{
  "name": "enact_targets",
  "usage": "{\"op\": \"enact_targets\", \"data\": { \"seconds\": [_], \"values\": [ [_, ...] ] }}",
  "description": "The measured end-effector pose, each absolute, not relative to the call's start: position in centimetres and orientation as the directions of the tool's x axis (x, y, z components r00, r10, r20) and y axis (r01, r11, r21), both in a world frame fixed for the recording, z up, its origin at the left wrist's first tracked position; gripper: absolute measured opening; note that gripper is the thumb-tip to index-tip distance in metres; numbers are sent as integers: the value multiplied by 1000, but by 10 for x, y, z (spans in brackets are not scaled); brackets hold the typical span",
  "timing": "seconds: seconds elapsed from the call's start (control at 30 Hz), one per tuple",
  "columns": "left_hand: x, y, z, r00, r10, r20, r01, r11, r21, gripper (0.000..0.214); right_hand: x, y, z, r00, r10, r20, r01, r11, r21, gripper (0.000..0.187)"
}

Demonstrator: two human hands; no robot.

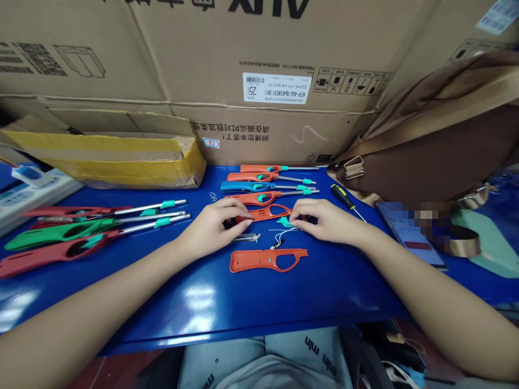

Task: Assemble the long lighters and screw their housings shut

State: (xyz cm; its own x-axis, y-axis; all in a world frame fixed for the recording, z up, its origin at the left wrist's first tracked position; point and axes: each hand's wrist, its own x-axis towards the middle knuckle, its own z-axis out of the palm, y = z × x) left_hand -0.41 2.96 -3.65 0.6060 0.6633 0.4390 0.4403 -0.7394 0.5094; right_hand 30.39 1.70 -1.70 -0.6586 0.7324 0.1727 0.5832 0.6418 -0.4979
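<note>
An orange lighter shell half [268, 213] lies on the blue table [211, 302] between my hands. My left hand [211, 227] pinches its left end, fingers closed. My right hand [324, 219] pinches a small teal part [285, 221] at the shell's right end. A second orange shell half [267, 260] lies flat just in front. A small metal tube [247, 237] and a thin white wire [279, 237] rest between the two halves.
Several assembled long lighters [267, 183] lie behind my hands, and more in red and green [81, 232] at the left. A screwdriver [344, 201], a phone [409, 235] and a brown bag [438, 140] are at the right. Cardboard boxes [243, 65] wall the back.
</note>
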Motion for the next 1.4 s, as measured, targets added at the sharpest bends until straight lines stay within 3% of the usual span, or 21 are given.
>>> {"op": "enact_targets", "data": {
  "seconds": [0.17,0.3,0.5,0.6,0.7,0.77,0.9,1.17,1.33,1.4],
  "values": [
    [-11,21,-18,696,543,470,397,-836,379,18,301,14,-15,-655,727,206,585,661,-471,17],
    [-12,10,-7,859,377,345,276,-911,308,19,303,14,-12,-638,727,255,595,675,-436,19],
    [-2,-4,-9,903,350,248,269,-913,306,22,309,12,-10,-696,683,219,577,714,-397,13],
    [-3,-5,-12,899,364,242,275,-902,333,22,308,11,-11,-724,666,181,557,719,-416,21],
    [-6,0,-11,866,397,306,275,-887,372,21,307,16,-11,-667,703,247,587,700,-407,22],
    [-10,10,-12,800,465,379,317,-864,391,19,307,25,-13,-595,738,320,630,675,-385,18],
    [-21,37,-18,571,691,442,592,-720,361,28,308,47,-21,-500,790,356,713,608,-349,25],
    [-27,53,-32,537,752,383,582,-659,476,35,306,50,-21,-549,802,238,705,596,-383,6],
    [-22,51,-37,525,774,354,558,-627,544,36,294,42,-13,-599,779,185,653,608,-452,25],
    [-22,51,-38,509,789,344,557,-606,568,37,288,42,-11,-631,756,172,622,626,-470,21]
  ]
}}
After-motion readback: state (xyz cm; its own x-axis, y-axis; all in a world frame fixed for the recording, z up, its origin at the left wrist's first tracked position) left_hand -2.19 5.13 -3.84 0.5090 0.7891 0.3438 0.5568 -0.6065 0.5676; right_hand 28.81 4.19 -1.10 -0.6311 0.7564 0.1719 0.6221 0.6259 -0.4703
